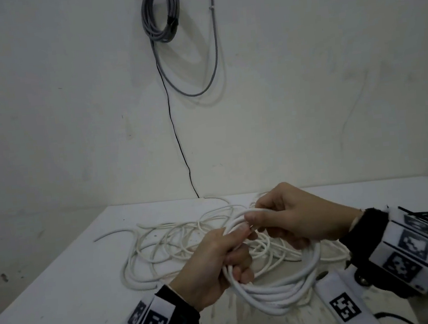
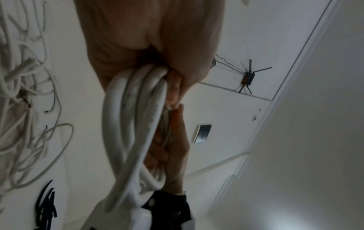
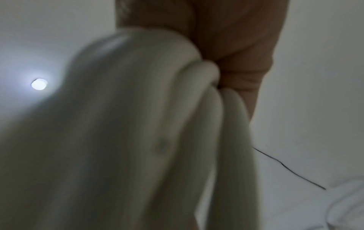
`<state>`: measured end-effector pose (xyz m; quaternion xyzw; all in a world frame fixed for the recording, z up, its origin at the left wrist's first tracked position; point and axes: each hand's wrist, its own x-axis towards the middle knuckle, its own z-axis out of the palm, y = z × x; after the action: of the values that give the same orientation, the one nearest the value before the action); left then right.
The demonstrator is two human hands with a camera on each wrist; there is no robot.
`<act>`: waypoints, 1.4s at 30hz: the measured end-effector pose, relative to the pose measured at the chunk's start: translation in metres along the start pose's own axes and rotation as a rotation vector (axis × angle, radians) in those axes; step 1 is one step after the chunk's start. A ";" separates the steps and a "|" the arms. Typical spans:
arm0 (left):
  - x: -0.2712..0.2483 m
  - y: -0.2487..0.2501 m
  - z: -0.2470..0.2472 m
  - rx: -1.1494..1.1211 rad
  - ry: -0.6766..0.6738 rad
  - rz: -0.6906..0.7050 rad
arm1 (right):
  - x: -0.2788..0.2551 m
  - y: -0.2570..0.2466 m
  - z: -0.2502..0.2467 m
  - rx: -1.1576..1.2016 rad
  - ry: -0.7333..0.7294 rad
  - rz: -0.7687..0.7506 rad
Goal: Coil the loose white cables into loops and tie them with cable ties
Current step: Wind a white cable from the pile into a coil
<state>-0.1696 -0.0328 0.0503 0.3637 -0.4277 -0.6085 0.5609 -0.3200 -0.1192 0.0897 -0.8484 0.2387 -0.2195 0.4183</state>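
Note:
A coil of thick white cable point(image 1: 279, 289) hangs in several loops between both hands, above the white table point(image 1: 63, 296). My left hand point(image 1: 218, 261) grips the coil's left side, fingers curled round the bundled strands point(image 2: 138, 101). My right hand point(image 1: 287, 220) holds the coil's top, thumb and fingers pinching the strands just right of the left hand; close up the strands point(image 3: 208, 93) fill the right wrist view, blurred. Thinner loose white cables point(image 1: 169, 245) lie tangled on the table behind the hands. Black cable ties point(image 2: 46, 203) lie on the table.
A grey cable coil point(image 1: 161, 11) hangs on the wall ahead, with a thin black wire point(image 1: 176, 139) running down to the table's back edge. The table's near left corner point(image 1: 26, 321) is bare. A white strap with a marker point(image 1: 341, 304) lies by my right wrist.

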 end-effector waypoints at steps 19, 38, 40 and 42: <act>0.002 0.017 -0.004 0.055 0.179 -0.099 | -0.003 0.024 0.026 -0.985 0.472 -1.029; -0.009 0.013 -0.007 0.553 0.036 -0.129 | -0.010 0.015 0.028 -0.400 0.231 -0.811; -0.008 0.013 -0.006 0.461 -0.022 -0.104 | -0.009 0.011 0.024 -0.246 0.263 -0.722; -0.006 0.013 -0.006 0.387 -0.072 -0.064 | -0.007 0.007 0.019 -0.173 0.273 -0.615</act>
<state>-0.1585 -0.0271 0.0596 0.4563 -0.5445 -0.5450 0.4454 -0.3161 -0.1071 0.0726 -0.8757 0.0433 -0.4259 0.2234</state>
